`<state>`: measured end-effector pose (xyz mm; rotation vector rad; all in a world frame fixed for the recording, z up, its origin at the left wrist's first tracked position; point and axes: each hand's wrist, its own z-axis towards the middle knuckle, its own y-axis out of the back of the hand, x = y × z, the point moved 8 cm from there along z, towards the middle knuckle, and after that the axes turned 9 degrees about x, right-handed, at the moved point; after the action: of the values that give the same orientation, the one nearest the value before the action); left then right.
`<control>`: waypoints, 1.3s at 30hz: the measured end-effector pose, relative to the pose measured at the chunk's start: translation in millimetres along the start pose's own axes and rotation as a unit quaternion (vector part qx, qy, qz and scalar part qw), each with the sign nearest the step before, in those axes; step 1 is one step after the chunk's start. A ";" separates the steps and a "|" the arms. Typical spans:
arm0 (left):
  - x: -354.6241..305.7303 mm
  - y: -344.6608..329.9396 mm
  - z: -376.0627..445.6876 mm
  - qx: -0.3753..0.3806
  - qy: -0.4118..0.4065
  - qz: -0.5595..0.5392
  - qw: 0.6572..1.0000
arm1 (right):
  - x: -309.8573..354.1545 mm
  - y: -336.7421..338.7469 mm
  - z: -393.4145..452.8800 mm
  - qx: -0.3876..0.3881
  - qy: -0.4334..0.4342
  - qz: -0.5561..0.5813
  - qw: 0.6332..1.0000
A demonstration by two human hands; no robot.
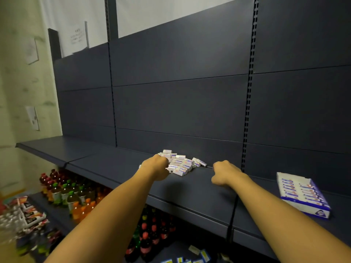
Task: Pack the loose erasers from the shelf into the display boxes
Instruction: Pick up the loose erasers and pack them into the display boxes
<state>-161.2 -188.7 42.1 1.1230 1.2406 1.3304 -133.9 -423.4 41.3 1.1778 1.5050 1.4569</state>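
A pile of several small white erasers (181,163) lies on the dark shelf (114,164) against the back panel. My left hand (156,167) reaches into the left side of the pile, its fingers hidden behind the hand among the erasers. My right hand (224,172) hovers just right of the pile with fingers curled down, nothing visible in it. A blue-and-white display box (303,194) with rows of erasers in it sits on the shelf at the right.
Slotted uprights (247,114) run up the dark back panel. Below, a lower shelf holds bottled drinks (70,194) and dark bottles (150,236). Snack packets (30,215) lie at the lower left. Small blue-and-white boxes (197,255) sit at the bottom.
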 end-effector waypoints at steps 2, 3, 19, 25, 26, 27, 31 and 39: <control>17.8 -0.2 -0.5 0.003 -0.003 0.000 1.000 | 22.4 -1.4 1.0 -0.006 0.004 -0.001 1.000; 25.6 -0.4 0.1 0.005 -0.005 -0.003 1.000 | 32.3 -2.4 1.9 -0.009 0.003 0.000 1.000; 99.4 -12.2 47.1 -0.010 -0.065 -0.022 0.998 | 106.4 -11.8 51.5 -0.030 -0.037 -0.043 0.998; 131.3 -15.8 91.0 -0.004 -0.059 -0.022 0.998 | 137.4 -9.8 117.5 -0.031 -0.011 -0.026 0.999; 136.7 -17.4 99.8 0.000 -0.058 -0.018 0.998 | 142.4 -9.1 128.9 -0.032 -0.007 -0.020 0.999; 142.4 -18.0 108.7 0.002 -0.057 -0.011 0.998 | 147.2 -7.9 140.1 -0.033 -0.002 -0.016 0.999; 164.6 -7.8 141.1 -0.001 -0.054 0.011 0.998 | 160.8 2.0 180.1 -0.039 0.011 -0.009 0.999; 183.3 -4.2 192.9 -0.002 -0.063 -0.008 0.998 | 178.4 1.5 235.7 -0.052 0.026 0.001 0.998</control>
<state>9.7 15.1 51.5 1.1741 1.1522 1.2313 30.1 -177.5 36.2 1.0861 1.4450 1.5592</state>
